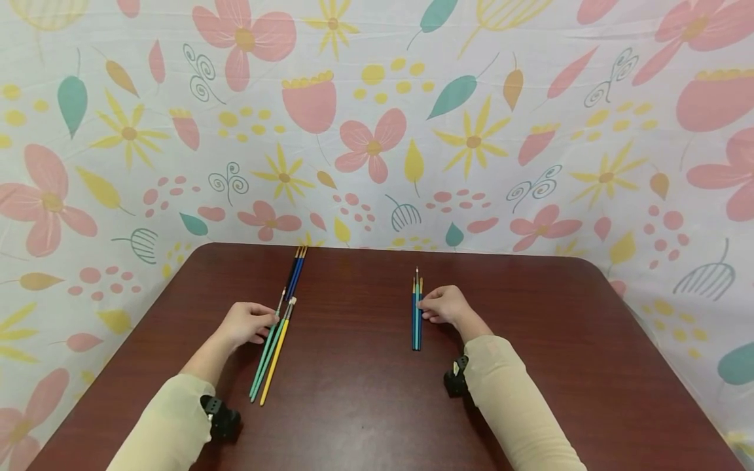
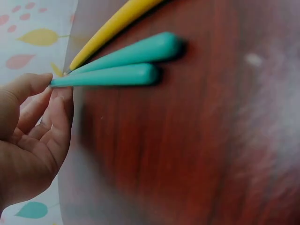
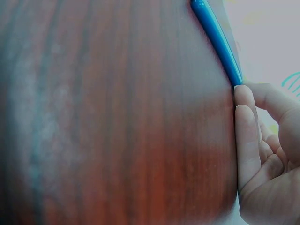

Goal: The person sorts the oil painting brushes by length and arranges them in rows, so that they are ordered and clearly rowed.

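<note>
My left hand (image 1: 243,322) pinches the left one of two green paintbrushes (image 1: 259,373) between thumb and forefinger, around its upper handle. A yellow paintbrush (image 1: 273,369) lies right beside them, and both green handle ends (image 2: 122,75) show in the left wrist view. On the right, three paintbrushes lie side by side, bristles away from me: a turquoise one (image 1: 417,311) between a dark blue one (image 1: 414,327) and a blue one (image 1: 421,333). My right hand (image 1: 446,305) pinches the blue one at its upper part; its handle (image 3: 215,37) shows in the right wrist view.
Farther back on the left, three dark paintbrushes (image 1: 297,271), blue and near-black, reach toward the table's far edge. The brown table (image 1: 353,392) has rounded far corners. Behind it hangs a flower-patterned cloth (image 1: 371,150).
</note>
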`<state>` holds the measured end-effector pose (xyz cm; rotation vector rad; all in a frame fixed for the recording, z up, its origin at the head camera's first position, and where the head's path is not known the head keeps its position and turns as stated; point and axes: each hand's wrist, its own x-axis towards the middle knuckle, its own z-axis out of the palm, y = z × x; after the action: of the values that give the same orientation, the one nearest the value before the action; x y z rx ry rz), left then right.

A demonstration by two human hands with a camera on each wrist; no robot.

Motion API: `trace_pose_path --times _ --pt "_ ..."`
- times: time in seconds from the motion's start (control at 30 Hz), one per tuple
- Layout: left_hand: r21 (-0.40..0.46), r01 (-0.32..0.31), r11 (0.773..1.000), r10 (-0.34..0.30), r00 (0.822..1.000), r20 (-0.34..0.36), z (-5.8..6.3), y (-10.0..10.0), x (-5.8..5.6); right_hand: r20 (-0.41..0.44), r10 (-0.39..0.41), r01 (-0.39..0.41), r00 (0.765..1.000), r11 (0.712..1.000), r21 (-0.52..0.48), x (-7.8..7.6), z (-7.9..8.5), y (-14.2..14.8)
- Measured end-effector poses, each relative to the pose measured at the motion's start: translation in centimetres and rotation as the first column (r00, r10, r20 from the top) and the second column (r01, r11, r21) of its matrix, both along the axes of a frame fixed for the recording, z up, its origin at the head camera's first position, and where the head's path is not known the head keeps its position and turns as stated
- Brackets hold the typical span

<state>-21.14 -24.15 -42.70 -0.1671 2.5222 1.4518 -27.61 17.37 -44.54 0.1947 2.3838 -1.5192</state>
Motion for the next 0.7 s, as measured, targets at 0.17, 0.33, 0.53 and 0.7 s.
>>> trace_pose_path --times 0.17,0.33,0.53,0.7 --pt "0.024 -0.018 1.000 0.018 1.000 0.005 -0.50 0.29 0.17 0.000 -0.009 0.009 1.000 1.000 0.006 -0.11 -0.15 -0.05" --pt "0.043 -0.027 0.999 0.027 1.000 0.005 -0.46 0.53 0.28 -0.006 -0.005 0.005 1.000 1.000 0.008 0.02 -0.11 -0.01" --pt "-0.033 -0.050 0.998 0.049 0.999 -0.019 -0.64 0.54 0.24 -0.019 0.028 -0.029 0.999 0.999 -0.014 0.27 0.15 0.03" --pt "-0.077 -0.071 0.994 0.070 0.997 -0.023 -0.57 0.76 0.34 -0.009 0.004 -0.004 1.000 1.000 0.007 -0.02 -0.10 0.02"
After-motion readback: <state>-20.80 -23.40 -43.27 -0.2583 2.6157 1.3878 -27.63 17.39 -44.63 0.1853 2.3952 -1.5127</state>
